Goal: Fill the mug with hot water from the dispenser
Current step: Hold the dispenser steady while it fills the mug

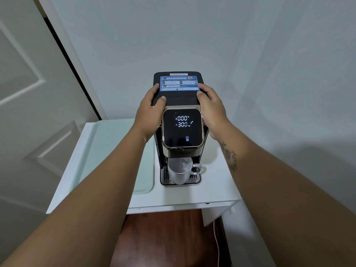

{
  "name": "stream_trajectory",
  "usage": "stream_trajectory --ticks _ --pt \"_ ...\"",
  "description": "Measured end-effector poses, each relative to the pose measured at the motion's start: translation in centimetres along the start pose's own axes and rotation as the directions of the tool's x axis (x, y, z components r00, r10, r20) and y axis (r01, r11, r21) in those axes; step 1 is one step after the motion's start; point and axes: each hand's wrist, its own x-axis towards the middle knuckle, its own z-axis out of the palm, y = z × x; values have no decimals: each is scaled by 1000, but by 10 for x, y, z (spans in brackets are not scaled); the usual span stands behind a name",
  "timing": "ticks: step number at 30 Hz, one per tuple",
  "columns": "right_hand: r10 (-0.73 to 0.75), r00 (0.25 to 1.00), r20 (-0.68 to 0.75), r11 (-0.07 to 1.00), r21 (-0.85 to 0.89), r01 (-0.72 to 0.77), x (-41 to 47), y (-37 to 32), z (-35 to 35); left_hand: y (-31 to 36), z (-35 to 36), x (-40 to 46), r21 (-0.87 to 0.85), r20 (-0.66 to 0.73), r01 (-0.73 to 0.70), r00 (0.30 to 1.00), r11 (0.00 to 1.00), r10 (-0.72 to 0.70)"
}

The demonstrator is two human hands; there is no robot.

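Observation:
A black water dispenser stands on a small white table. Its square touch panel is lit and reads 000 and 300 ml, with a start/stop icon below. A white mug stands upright on the drip tray under the spout, handle to the right. My left hand grips the dispenser's left side, thumb on the lid. My right hand grips its right side, fingers on the blue label. The spout itself is hidden under the panel.
A pale green glass inset covers the table's left part. A white door stands at the left and a grey wall behind. Dark wooden floor and a white cable show below the table.

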Motion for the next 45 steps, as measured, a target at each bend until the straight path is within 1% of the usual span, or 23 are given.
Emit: stream_trajectory --ticks 31,45 --pt "-4 1000 3 999 48 4 4 3 1 5 0 -5 -30 7 19 1000 999 -19" --pt "4 1000 -3 999 35 -4 4 3 0 5 1 -5 -34 11 20 1000 999 -19"
